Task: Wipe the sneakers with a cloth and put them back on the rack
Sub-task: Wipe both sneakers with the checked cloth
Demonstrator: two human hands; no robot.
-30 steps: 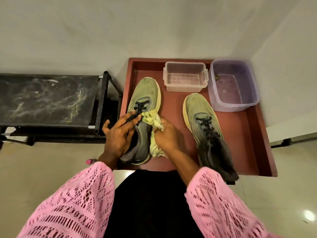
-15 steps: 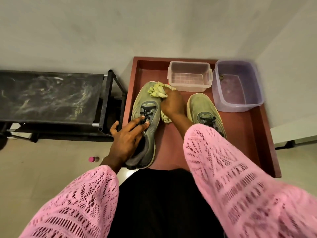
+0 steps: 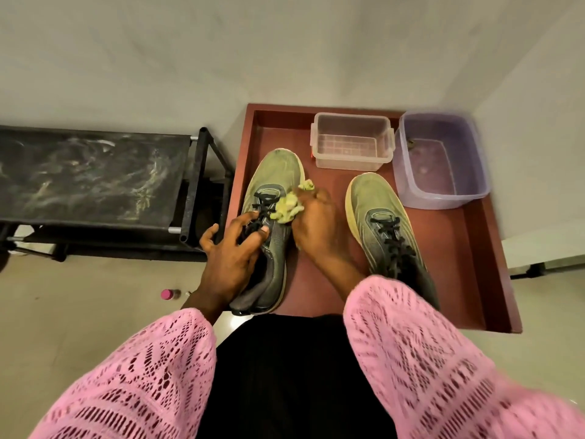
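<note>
We see a red-brown tray point(image 3: 493, 280) on pale floor in a white-walled corner. Our left hand point(image 3: 229, 263) grips the left sneaker point(image 3: 274, 185); right-hand fingers point(image 3: 311, 201) bunch the cloth point(image 3: 286, 208) on it; rack point(image 3: 91, 179) at nine o'clock.

Red tray point(image 3: 474, 264) is sitting in the wall corner, raised rim running round it. Back edge is being blocked by a clear box point(image 3: 351, 144) and a purple tub point(image 3: 443, 191) side by side. Left sneaker point(image 3: 275, 172) and right sneaker point(image 3: 376, 201) are taking up the middle; the bare strip between them is being filled by the right hand point(image 3: 316, 223) and forearm. Open tray floor is showing right of the right sneaker. Black rack point(image 3: 196, 185) is standing just left of the tray; left hand point(image 3: 231, 251) is sitting in that gap. Small pink bottle point(image 3: 166, 294) is lying on the floor below.
</note>
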